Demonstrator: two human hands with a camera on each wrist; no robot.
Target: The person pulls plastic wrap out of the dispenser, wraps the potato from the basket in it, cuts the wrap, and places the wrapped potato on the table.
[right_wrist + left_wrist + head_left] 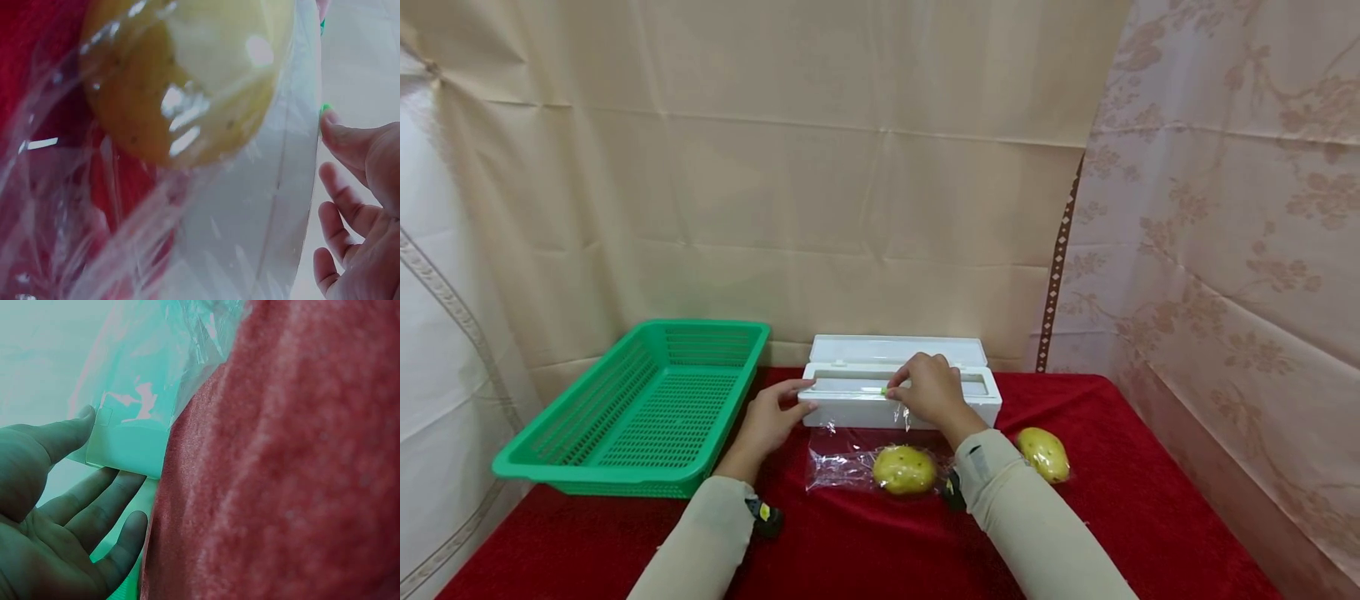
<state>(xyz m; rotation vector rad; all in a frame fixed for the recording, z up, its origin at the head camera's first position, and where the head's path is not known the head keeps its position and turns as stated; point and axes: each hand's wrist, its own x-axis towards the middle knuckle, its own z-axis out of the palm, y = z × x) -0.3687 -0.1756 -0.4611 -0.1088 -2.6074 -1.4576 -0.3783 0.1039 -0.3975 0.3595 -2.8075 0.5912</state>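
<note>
A white cling film dispenser (838, 413) stands on the red cloth with its lid (895, 348) raised at the back. My left hand (767, 421) holds its left end, the thumb on the front and fingers round the side. On the front rail, my right hand (931, 390) pinches a small green slide cutter (883, 391) between thumb and index finger. Clear cling film (838, 469) drapes from the dispenser's front onto the cloth. It covers a yellow potato (904, 470), which also shows large in the right wrist view (187, 87).
Another potato (1043, 455), wrapped in film, lies to the right of my right forearm. On the left is a green plastic basket (512, 462). A beige curtain (850, 183) hangs behind the red-covered table (850, 558).
</note>
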